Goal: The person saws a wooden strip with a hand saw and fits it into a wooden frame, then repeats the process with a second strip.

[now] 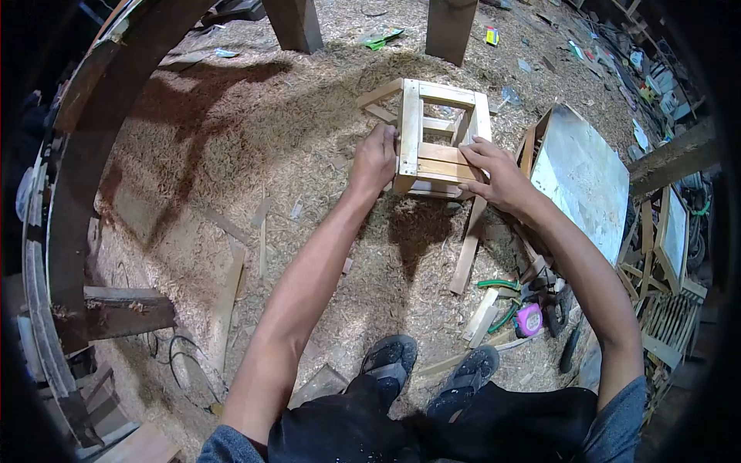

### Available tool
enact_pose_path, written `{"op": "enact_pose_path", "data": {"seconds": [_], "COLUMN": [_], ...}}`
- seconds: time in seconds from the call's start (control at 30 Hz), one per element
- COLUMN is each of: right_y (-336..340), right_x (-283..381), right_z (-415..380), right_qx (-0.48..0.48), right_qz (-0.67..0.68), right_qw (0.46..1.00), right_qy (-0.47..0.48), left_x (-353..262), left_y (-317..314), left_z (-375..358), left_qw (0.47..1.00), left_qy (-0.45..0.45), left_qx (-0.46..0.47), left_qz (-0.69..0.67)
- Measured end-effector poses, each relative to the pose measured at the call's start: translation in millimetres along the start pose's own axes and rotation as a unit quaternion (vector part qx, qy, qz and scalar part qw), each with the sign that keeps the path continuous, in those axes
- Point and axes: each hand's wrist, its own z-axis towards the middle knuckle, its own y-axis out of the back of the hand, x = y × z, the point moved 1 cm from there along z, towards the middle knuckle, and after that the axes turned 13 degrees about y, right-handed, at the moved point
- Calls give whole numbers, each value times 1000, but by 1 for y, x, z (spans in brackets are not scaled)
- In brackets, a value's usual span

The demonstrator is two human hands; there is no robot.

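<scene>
A small frame of pale wooden slats [411,127] is held up over the shavings-covered floor, tilted towards me. My left hand [375,160] is closed on its left side, with the fingertips partly hidden behind the post. On the right, my right hand [496,176] grips the lower right corner, its fingers bent over the flat slats and its thumb below them. Beneath that hand, a loose wooden strip [468,251] slants down to the floor.
A pink tape measure [529,319] and green-handled pliers [499,284] lie right of my feet, near wood offcuts. A pale panel [583,174] stands at the right. Thick dark posts [449,31] rise at the back, and a curved beam borders the left.
</scene>
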Motion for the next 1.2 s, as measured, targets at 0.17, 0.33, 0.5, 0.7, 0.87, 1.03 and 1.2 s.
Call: {"op": "enact_pose_path", "data": {"seconds": [0.17, 0.33, 0.5, 0.7, 0.87, 1.03, 1.2], "right_y": [-2, -9, -13, -5, -5, 3, -13], "right_x": [-3, -1, -9, 2, 3, 18, 24], "right_z": [-4, 0, 3, 4, 4, 13, 26], "right_qx": [-2, -2, -9, -3, 9, 45, 5], "right_qz": [10, 14, 17, 3, -1, -90, -167], "right_qw": [1000, 1000, 1000, 1000, 1000, 995, 984], "right_qy": [-3, 3, 20, -5, -10, -6, 60], "left_x": [12, 47, 44, 50, 53, 51, 38], "left_y": [4, 19, 44, 47, 48, 50, 51], "left_z": [13, 32, 7, -21, -17, -16, -22], "left_qw": [999, 965, 982, 980, 974, 955, 938], "left_qy": [16, 50, 45, -129, -181, -257, -284], "left_qx": [28, 134, 169, 152, 124, 104, 77], "left_qz": [-5, -219, -67, -6, 52, 110, 185]}}
